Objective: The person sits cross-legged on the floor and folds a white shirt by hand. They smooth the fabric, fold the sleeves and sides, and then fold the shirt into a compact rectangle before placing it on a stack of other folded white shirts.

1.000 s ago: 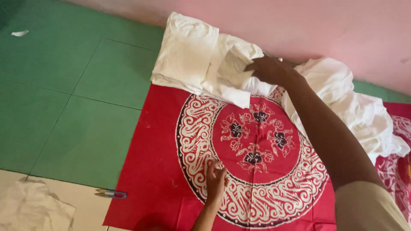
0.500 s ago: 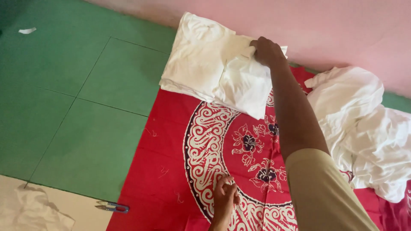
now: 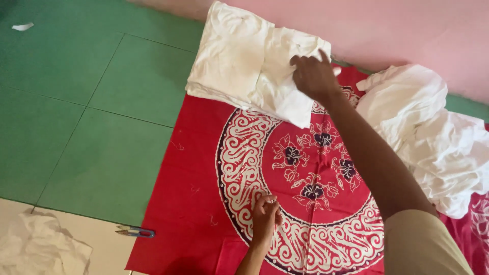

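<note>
A stack of folded white cloths lies at the far edge of a red patterned cloth spread on the floor. My right hand reaches out and presses flat on the right part of the stack, fingers spread. My left hand rests near me on the red cloth, fingers curled against the white circular pattern, holding nothing that I can see.
A loose heap of white cloth lies on the right. Small thread snips sit on the floor at the near left, beside a crumpled white cloth. Green floor tiles lie to the left, a pink wall beyond.
My right hand carried a folded white cloth to the left and laid it on the stack; it now presses on top. My left hand stayed on the red cloth.
</note>
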